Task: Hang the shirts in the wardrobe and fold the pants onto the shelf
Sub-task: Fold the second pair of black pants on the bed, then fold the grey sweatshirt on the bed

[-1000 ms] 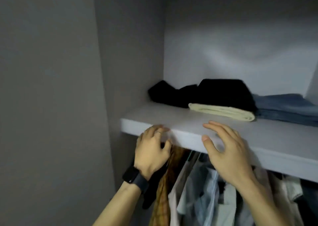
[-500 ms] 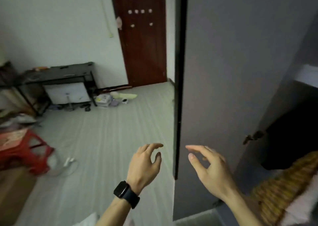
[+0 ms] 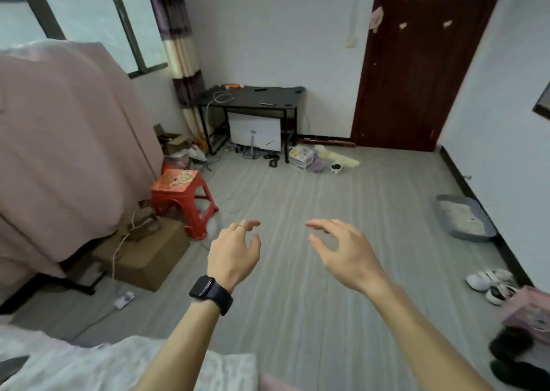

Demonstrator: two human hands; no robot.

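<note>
Grey floor (image 3: 297, 316) fills the room; pink drape (image 3: 65, 152) looms left, pale cloth (image 3: 89, 367) lies bottom left, garment or bedding, can't tell. Dark surface (image 3: 253, 95) at the far wall, red stool (image 3: 181, 200) nearer. Left hand (image 3: 235, 253) and right hand (image 3: 345, 253) hover empty, fingers loosely spread.

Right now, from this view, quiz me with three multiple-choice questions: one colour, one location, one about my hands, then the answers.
1. The door is: A white; B dark brown; C grey.
2. The red stool stands: A beside the pink cover; B on top of it; C against the door.
3. The left hand and right hand: A both hold cloth; B one holds cloth; C both hold nothing.
Answers: 1 B, its panels read dark brown. 2 A, it sits right at the cover's edge. 3 C, both are loosely spread and empty.
</note>
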